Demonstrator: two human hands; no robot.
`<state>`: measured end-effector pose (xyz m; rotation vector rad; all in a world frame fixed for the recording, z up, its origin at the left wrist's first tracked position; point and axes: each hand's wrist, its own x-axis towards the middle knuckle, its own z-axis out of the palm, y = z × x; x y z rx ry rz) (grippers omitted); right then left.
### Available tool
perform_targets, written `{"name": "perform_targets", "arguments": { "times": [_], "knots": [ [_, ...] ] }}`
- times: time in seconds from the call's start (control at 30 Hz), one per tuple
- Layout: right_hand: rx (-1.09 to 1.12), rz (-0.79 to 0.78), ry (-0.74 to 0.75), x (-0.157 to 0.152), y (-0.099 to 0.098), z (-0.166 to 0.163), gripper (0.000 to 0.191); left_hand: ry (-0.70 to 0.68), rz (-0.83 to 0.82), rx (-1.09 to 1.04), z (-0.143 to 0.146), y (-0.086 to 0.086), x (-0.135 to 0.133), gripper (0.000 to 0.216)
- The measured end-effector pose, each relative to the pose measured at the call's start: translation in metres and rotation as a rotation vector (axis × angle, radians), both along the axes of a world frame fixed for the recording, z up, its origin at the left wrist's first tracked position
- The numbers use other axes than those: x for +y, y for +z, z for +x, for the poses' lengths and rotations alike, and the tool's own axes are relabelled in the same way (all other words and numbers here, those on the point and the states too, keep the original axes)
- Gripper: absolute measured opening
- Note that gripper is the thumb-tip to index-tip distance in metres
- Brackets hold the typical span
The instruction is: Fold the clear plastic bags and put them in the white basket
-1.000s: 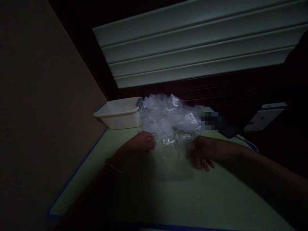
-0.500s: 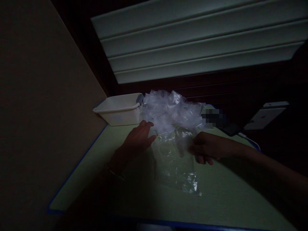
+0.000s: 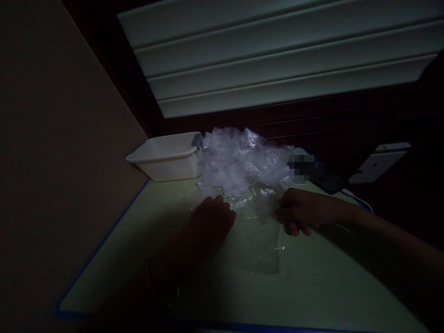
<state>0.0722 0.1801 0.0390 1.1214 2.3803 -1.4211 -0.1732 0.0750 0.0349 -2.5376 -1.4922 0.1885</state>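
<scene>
On the pale green table, a flat clear plastic bag is spread between the two hands, its long axis running from near to far. The far right corner of the bag is pinched in the right hand, whose fingers are curled shut on the film. The left hand is laid palm-down at the bag's left edge, fingers loosely together and extended, nothing gripped; whether the film is touched cannot be told in the dim light. Just beyond both hands a heap of clear bags is piled, with a white tub to its left. The right hand is nearer the heap.
</scene>
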Motion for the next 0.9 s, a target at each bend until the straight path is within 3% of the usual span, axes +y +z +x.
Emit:
{"name": "perform_targets", "arguments": {
  "times": [0.2,0.33,0.7,0.9],
  "knots": [
    [0.000,-0.010,0.023,0.002,-0.001,0.000,0.033,0.119,0.007,-0.148,-0.031,-0.005,-0.013,0.011],
    [-0.004,-0.011,0.025,0.001,0.004,-0.002,0.039,0.112,-0.009,-0.225,-0.037,-0.008,-0.015,0.018],
    [-0.063,-0.086,0.095,-0.001,0.009,0.001,0.030,-0.148,-0.246,-0.361,0.036,0.012,-0.032,0.015],
    [-0.111,0.089,0.081,-0.002,0.007,0.004,0.036,-0.122,-0.236,-0.321,0.041,0.008,-0.048,0.020]
  ]
}}
